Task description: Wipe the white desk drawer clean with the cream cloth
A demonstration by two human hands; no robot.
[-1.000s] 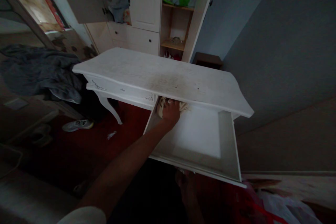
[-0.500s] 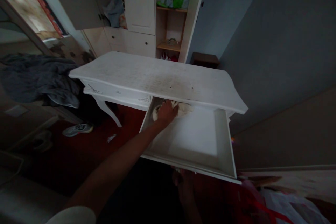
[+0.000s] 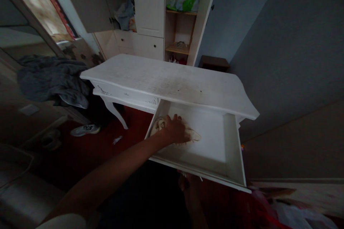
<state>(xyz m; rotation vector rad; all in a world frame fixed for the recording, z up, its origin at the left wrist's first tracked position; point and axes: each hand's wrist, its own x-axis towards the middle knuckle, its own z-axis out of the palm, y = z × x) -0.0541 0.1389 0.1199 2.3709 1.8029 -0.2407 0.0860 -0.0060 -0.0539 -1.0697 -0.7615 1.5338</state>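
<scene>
My left hand (image 3: 176, 129) presses a crumpled cream cloth (image 3: 195, 136) against the bottom of a pulled-out white drawer (image 3: 228, 150), near its left side. Part of the cloth bunches out to the left of the fingers. Below the drawer's front edge is my right hand (image 3: 186, 182), dim and partly covered by the drawer; its fingers look curled at the front, and what they grip is hidden. The drawer belongs to a white desk (image 3: 139, 71) with dark smudges on its top.
Dark clothes (image 3: 53, 78) lie heaped at the left, above a shoe (image 3: 85, 130) on the red floor. Behind the desk stands a white wardrobe (image 3: 150, 14) with open shelves. Plastic bags (image 3: 292, 214) lie at the lower right.
My left hand and the cloth have moved from the back of the drawer towards its front. My right hand stays under the drawer front. The view has shifted slightly.
</scene>
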